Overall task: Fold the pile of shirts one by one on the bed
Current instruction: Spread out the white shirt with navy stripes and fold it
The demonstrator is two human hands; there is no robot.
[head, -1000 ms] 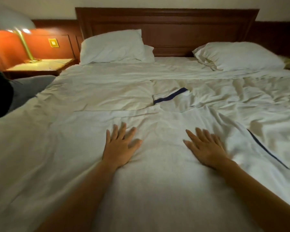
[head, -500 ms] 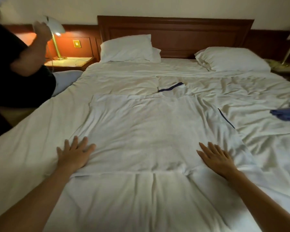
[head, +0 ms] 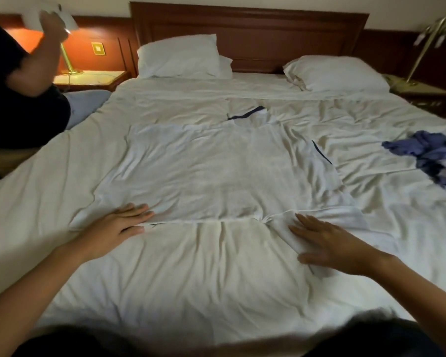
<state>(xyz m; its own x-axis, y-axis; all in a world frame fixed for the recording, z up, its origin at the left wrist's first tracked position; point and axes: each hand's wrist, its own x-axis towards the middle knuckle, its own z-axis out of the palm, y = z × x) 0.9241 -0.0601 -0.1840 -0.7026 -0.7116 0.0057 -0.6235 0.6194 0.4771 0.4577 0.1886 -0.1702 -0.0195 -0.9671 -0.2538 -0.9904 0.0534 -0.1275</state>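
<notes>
White and thin, the shirt (head: 211,173) lies spread flat in the middle of the bed (head: 191,292), collar end away from the person; a navy band edges the collar (head: 247,115) and another the right sleeve (head: 321,152); its cloth is creased, the near hem running straight across; the left hand (head: 116,225) presses the hem's left corner, fingers straight and together; the right hand (head: 327,243) lies flat on the bunched right corner, fingers straight, thumb apart; a crumpled blue garment (head: 428,153) sits well apart at the bed's right edge.
</notes>
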